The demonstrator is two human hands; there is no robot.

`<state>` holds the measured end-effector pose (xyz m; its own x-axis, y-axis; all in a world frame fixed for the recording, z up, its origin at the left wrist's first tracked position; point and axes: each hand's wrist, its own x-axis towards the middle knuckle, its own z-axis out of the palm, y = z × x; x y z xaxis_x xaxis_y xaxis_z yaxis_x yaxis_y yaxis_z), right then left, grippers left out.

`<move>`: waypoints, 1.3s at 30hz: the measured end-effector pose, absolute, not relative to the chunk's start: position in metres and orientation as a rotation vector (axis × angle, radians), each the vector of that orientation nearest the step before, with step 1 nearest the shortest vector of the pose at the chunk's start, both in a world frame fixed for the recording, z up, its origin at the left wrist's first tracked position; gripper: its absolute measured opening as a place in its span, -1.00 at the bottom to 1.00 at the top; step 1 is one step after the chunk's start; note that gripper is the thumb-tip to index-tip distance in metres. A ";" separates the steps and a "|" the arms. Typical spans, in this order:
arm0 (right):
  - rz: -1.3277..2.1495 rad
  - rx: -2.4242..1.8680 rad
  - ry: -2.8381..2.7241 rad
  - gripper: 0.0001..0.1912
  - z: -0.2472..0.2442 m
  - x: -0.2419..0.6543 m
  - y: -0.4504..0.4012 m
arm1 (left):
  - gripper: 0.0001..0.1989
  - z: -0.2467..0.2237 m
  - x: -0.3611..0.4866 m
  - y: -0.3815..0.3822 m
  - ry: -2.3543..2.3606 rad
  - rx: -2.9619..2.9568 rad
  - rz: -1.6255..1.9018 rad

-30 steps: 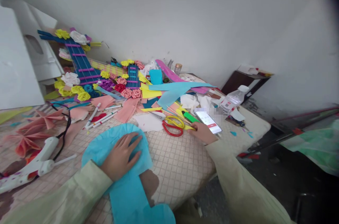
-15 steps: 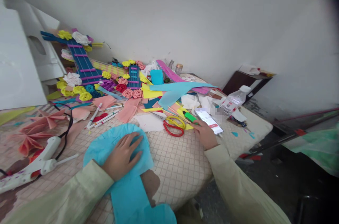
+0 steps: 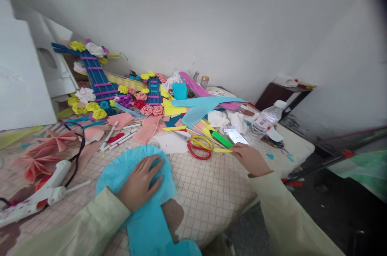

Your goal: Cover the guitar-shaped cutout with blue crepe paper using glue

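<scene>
My left hand [image 3: 141, 183] lies flat with fingers spread on a bright blue, crepe-paper-covered piece [image 3: 130, 155], which has a round head and a straight strip running toward me. At the right, my right hand [image 3: 252, 160] has its fingertips pinched at the end of a narrow yellow strip [image 3: 222, 150]; what it is made of is hard to tell. Just beyond those fingers lie a green marker [image 3: 222, 139] and a lit phone [image 3: 238, 138], partly covered by the hand. Scissors [image 3: 199, 153] with red and yellow handles rest left of the strip.
A white glue gun [image 3: 45, 195] with a black cord lies at the left by folded pink paper [image 3: 56, 143]. Paper flowers and a blue guitar-like model [image 3: 98, 76] stand at the back. A plastic bottle [image 3: 267, 119] leans at the right, near the table edge.
My right hand has moved right and toward me from beside the green marker, the yellow strip shifting with it. My left hand stays on the blue piece.
</scene>
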<state>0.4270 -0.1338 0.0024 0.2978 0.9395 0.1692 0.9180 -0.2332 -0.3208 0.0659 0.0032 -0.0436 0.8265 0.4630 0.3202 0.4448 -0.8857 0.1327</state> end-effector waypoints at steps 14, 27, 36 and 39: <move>0.950 -1.702 -1.138 -0.63 0.006 0.391 -0.128 | -0.56 -0.043 0.068 0.002 0.751 2.961 0.507; 1.314 -1.468 -1.090 -0.73 0.022 0.336 -0.119 | -0.56 -0.038 0.070 -0.005 0.834 2.913 0.532; 1.201 -1.483 -1.281 -0.72 0.040 0.306 -0.119 | -0.69 -0.002 0.069 -0.016 0.766 2.502 0.858; 1.182 -1.472 -1.323 -0.72 0.046 0.292 -0.117 | -0.68 0.020 0.072 -0.028 0.616 1.991 0.707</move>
